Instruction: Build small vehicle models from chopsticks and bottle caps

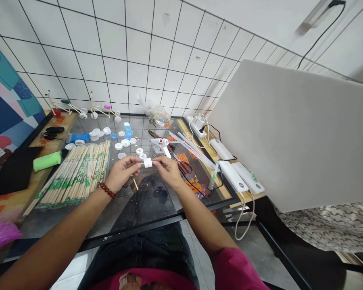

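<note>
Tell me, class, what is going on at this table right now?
A person sits at a glass table. The left hand and right hand together hold a white bottle cap on a thin wooden stick. Wrapped chopsticks lie to the left, loose caps and a glue gun just beyond the hands, red scissors to the right.
</note>
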The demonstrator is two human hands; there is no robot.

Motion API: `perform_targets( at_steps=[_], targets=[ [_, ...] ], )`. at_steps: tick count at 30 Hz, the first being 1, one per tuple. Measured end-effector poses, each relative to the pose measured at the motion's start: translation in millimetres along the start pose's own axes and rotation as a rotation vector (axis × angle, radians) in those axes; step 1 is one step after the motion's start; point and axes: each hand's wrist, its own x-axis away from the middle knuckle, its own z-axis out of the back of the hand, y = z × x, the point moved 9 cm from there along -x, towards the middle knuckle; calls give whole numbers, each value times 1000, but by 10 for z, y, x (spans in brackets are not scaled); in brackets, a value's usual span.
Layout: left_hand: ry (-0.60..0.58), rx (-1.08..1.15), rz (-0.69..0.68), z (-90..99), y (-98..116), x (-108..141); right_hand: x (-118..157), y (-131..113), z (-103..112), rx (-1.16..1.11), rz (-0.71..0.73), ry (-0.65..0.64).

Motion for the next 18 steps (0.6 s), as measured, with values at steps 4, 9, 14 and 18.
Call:
perform_targets(
  at_steps=[4, 9, 14, 18],
  targets=[
    [15, -2, 5, -29, 9, 8, -1, -14, -7, -17, 19, 4],
    [33, -4, 32, 1, -23, 4, -6, -48, -24, -36, 54, -20],
    [52, -38, 37, 59, -5, -11, -3, -56, -32, -12, 75, -22],
    [58, -204, 5, 117, -3, -44, 7, -1, -106, 71, 53, -78]
  ],
)
